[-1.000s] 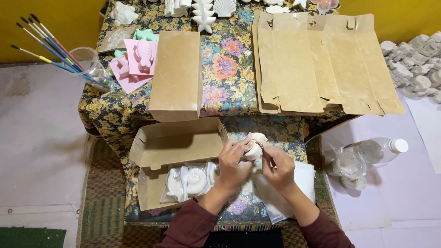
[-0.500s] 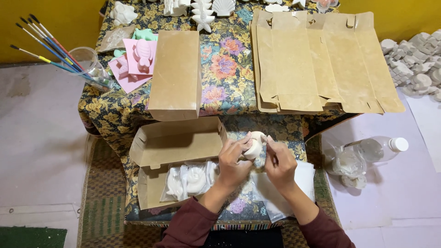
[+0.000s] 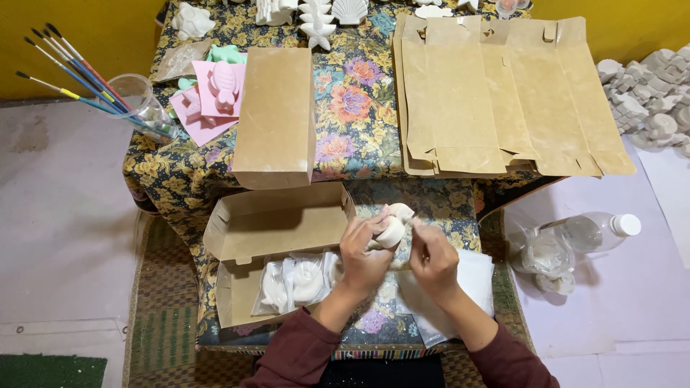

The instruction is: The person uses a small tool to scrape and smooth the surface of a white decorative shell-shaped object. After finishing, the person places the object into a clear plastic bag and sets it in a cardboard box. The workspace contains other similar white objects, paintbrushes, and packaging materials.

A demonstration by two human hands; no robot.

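Observation:
My left hand (image 3: 365, 248) grips a small white plaster figure (image 3: 394, 228) above the floral cloth. My right hand (image 3: 431, 257) pinches a clear plastic bag at the figure's right side. Just left of my hands lies an open brown cardboard box (image 3: 267, 228) with several bagged white plaster figures (image 3: 300, 282) inside. Under my right wrist lies a stack of clear plastic bags (image 3: 471, 284).
A closed brown box (image 3: 277, 115) and flattened cardboard box blanks (image 3: 503, 93) rest on the floral table (image 3: 356, 93). A cup of paintbrushes (image 3: 140, 104), pink moulds (image 3: 215, 90) and white figures (image 3: 316, 14) sit further back. A plastic bottle (image 3: 593, 231) lies on the floor at right.
My hands have turned the white figure slightly and shifted a little left; the right hand closed in on its side.

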